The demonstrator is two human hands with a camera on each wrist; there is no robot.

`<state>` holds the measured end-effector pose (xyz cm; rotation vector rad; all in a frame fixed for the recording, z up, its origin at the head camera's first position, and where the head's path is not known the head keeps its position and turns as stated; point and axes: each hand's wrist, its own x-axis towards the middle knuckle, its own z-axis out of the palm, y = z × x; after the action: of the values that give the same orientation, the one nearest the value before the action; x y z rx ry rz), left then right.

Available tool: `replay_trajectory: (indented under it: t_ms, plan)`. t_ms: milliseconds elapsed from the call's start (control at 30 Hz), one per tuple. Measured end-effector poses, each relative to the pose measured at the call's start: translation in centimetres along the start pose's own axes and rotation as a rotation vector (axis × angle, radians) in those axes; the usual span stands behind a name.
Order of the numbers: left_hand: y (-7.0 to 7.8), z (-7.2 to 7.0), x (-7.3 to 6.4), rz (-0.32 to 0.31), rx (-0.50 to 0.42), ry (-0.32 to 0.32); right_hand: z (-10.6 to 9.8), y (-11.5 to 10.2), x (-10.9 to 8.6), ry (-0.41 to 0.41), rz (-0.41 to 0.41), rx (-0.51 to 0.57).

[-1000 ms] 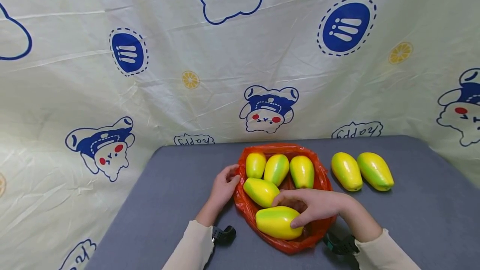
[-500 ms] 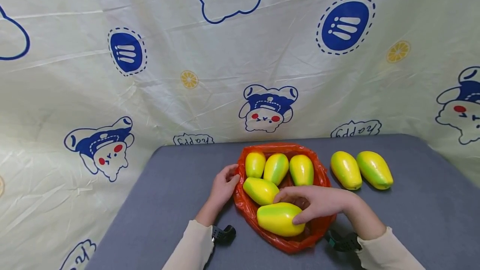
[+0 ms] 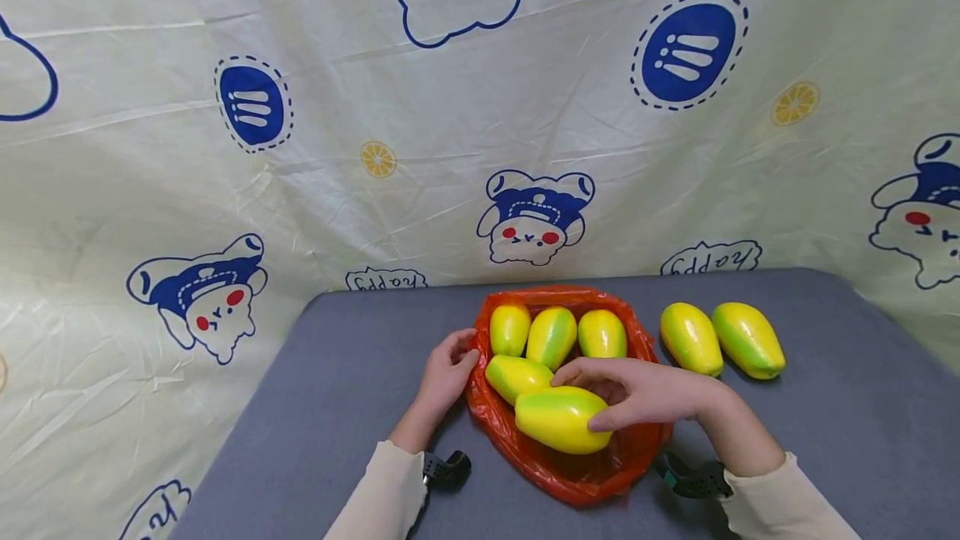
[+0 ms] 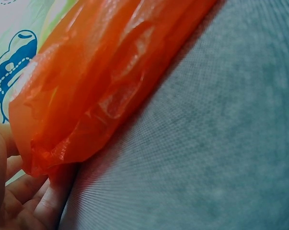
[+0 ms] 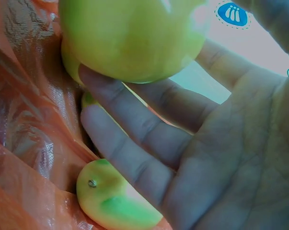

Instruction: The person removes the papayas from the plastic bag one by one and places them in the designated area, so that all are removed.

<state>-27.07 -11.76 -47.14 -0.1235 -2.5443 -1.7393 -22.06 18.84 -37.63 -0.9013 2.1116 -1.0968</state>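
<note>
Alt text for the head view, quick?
Right hand holds a glossy yellow-green oval fruit over a red plastic bag containing four more; left hand holds the bag's left rim. Two others lie at right on the grey table.

Yellow-green fruit, red bag

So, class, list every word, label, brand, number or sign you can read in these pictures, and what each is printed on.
"happy", letters seemingly flipped: the left bubble on the patterned sheet.
"happy", likewise: the right bubble.
"!!!"-like marks, lying sideways: the left blue oval and right blue oval, same sheet.
Lower left bubble: only partly in view, unreadable.
No readable lettering on the red bag, yellow fruits or wristbands.
</note>
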Motion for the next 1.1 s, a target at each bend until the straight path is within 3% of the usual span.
replay_trajectory:
  t_ms: [300,1100]
  plan:
    - [0.1,-0.1,0.0,0.002,-0.009,-0.007,-0.6,-0.3,-0.8,0.076,-0.005,-0.008]
    - [0.1,-0.1,-0.1,0.006,-0.009,-0.008,-1.3,0.2,-0.8,0.352,0.041,-0.056]
